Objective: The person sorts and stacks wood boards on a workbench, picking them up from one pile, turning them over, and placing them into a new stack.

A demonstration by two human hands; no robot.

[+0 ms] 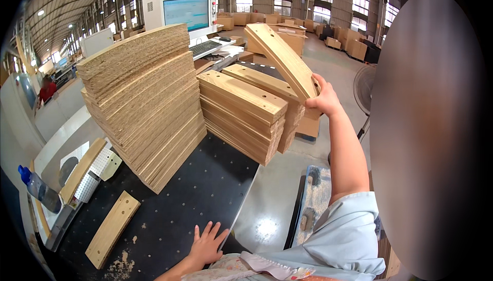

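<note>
My right hand [323, 98] grips the near end of a drilled wooden board [281, 57], which tilts upward away from me. It is above the farther of two stacks of drilled boards; the nearer stack [241, 96] stands beside it at the table's right edge. On the black table [200, 178], my left hand [206, 242] lies flat near the front edge with its fingers spread, holding nothing. To its left lies a single curved wooden piece [113, 229] with holes in it. A tall stack of curved boards [146, 96] rises at the middle left.
Behind the stacks stands a white machine console with a screen [186, 14] and a keyboard [205, 49]. A blue-capped bottle [43, 191] and a perforated metal fixture [87, 181] are at left. Sawdust [120, 266] lies in front. A fan [363, 88] stands at right; a person in red [47, 90] is far left.
</note>
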